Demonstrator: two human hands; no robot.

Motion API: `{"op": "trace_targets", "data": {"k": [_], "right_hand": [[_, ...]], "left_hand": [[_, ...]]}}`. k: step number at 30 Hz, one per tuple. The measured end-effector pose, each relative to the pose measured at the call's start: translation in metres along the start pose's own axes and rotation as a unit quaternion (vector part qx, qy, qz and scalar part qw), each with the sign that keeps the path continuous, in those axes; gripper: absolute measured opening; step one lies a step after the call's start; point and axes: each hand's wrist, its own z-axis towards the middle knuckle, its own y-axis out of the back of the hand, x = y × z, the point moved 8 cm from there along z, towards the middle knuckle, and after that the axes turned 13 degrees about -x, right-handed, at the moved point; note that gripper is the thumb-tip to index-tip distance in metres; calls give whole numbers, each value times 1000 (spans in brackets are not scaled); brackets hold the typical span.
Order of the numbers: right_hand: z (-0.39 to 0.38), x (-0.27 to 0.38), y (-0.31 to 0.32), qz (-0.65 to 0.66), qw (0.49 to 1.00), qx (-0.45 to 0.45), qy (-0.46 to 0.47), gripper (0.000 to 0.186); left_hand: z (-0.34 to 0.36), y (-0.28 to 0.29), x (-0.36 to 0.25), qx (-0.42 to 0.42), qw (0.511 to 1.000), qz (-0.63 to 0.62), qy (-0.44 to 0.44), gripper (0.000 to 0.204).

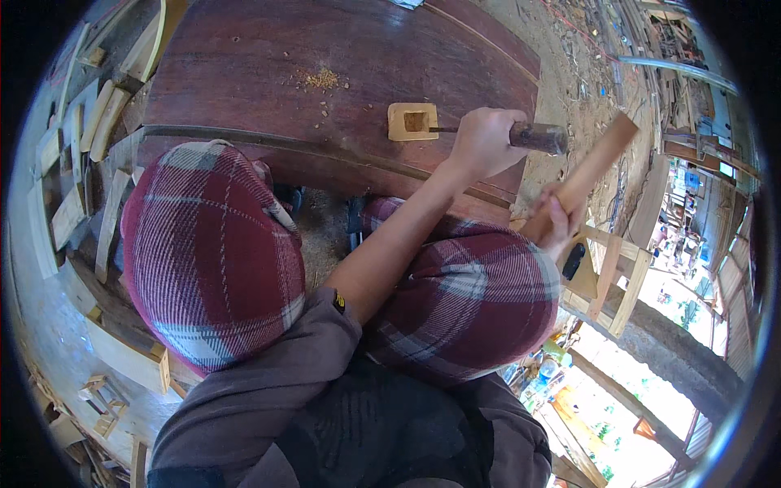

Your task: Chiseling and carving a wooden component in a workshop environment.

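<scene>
One pale wooden block with one square hole is lying on one dark reddish-brown wooden worktop. Left forearm stretching forward, I am gripping one dark-handled chisel beside it in my left hand; my right hand is gripping one slanted brown wooden bar.

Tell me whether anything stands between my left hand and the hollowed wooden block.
Only the chisel blade, running from your left hand to the right side of the hollowed wooden block. Nothing else visible is between them; the wood chips lie beyond the block, toward the upper left.
</scene>
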Motion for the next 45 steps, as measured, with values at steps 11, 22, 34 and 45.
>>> {"op": "trace_targets", "data": {"k": [11,22,34,45], "right_hand": [[-40,40,-39,-218,970,76,76,87],[-31,46,-36,-151,985,39,72,68],[-27,46,-12,-87,990,56,96,84],[-16,52,-14,-116,980,76,141,69]], "left_hand": [[-7,11,7,-47,999,10,14,19],[4,1,17,7,1000,9,20,20],[-9,-2,8,13,995,28,91,17],[-17,-30,3,75,987,136,42,17]]}}
